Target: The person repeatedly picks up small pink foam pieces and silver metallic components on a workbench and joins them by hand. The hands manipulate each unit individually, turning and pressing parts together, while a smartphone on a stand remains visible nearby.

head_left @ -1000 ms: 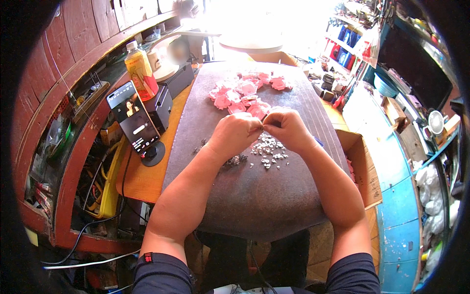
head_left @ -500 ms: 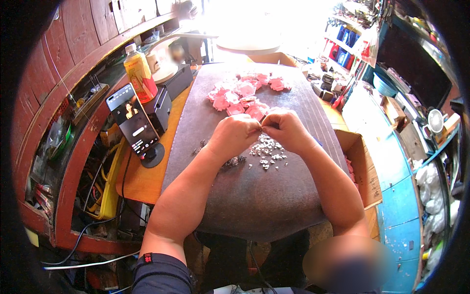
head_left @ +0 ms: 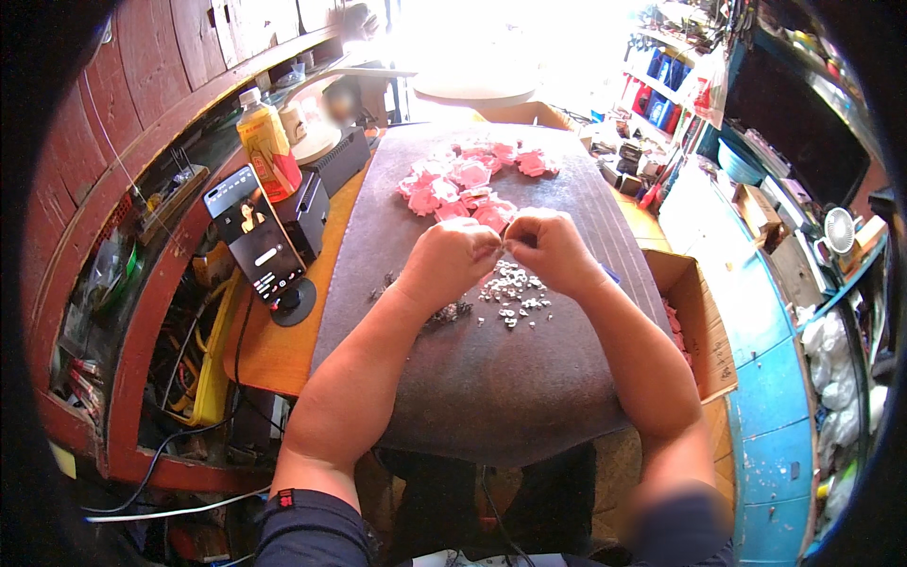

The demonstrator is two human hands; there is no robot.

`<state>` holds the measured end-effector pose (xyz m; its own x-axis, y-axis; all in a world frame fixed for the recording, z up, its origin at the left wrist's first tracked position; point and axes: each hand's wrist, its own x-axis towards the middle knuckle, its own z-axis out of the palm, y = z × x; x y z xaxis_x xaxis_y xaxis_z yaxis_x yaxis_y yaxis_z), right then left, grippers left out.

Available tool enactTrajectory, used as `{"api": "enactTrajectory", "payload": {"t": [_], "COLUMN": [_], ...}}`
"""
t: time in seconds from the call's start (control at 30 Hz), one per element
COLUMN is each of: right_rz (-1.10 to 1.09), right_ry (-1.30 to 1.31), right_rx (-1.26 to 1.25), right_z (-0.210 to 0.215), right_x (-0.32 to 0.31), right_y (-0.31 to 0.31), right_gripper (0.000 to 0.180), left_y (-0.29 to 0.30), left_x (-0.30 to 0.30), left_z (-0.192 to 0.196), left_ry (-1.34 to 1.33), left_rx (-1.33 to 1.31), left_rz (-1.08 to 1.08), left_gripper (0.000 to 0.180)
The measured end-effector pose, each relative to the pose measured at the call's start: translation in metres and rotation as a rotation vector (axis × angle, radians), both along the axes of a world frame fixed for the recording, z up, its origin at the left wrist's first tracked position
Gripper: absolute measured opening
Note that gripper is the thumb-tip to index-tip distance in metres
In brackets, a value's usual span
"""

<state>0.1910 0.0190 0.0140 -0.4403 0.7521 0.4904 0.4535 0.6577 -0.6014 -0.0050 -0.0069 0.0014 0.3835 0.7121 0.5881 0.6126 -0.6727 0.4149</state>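
head view, from my remote seat. both hands are up over the grey mat [head_left: 491, 378] that covers the table [head_left: 274, 350]. left hand [head_left: 452, 260] and right hand [head_left: 553, 250] are brought close together, fingertips nearly meeting, each curled and pinching at something very small between them; i cannot tell what the piece is.

just below the hands, a scatter of small silvery parts [head_left: 513, 295] lies loose on the mat. a darker little clump [head_left: 452, 310] sits by the left wrist. beyond the hands, a heap of pink pieces [head_left: 468, 184] is spread across the far half of the mat.

containers: an open cardboard box [head_left: 694, 321] stands against the right edge of the mat, near the right forearm; i see pinkish things low inside it, but not clearly. a plastic bottle [head_left: 267, 144] with orange liquid stands upright at far left, cap on. a blue bowl [head_left: 737, 163] sits on the right-hand shelf, contents not visible.

a phone [head_left: 255, 234], screen lit, leans on a round stand left of the mat, beside a black box [head_left: 307, 210].
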Motion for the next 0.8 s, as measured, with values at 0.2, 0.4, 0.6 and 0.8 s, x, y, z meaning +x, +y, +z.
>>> {"api": "enactTrajectory", "payload": {"t": [0.2, 0.4, 0.6, 0.8], "right_rz": [0.050, 0.009, -0.012, -0.040], "right_ry": [0.222, 0.056, 0.017, -0.038], "right_rx": [-0.209, 0.060, 0.095, 0.178], "right_z": [0.006, 0.002, 0.002, 0.000], "right_x": [0.000, -0.007, -0.008, -0.011], "right_y": [-0.006, -0.010, -0.013, -0.014], "right_gripper": [0.009, 0.006, 0.008, 0.013], "left_y": [-0.003, -0.003, -0.008, -0.007], "left_x": [0.004, 0.004, 0.006, 0.006], "left_z": [0.007, 0.010, 0.016, 0.013], "left_ry": [-0.485, -0.539, -0.562, -0.561], "left_rx": [-0.417, -0.466, -0.496, -0.492], "left_rz": [-0.044, -0.079, -0.122, -0.122], "left_gripper": [0.029, 0.033, 0.033, 0.032]}}
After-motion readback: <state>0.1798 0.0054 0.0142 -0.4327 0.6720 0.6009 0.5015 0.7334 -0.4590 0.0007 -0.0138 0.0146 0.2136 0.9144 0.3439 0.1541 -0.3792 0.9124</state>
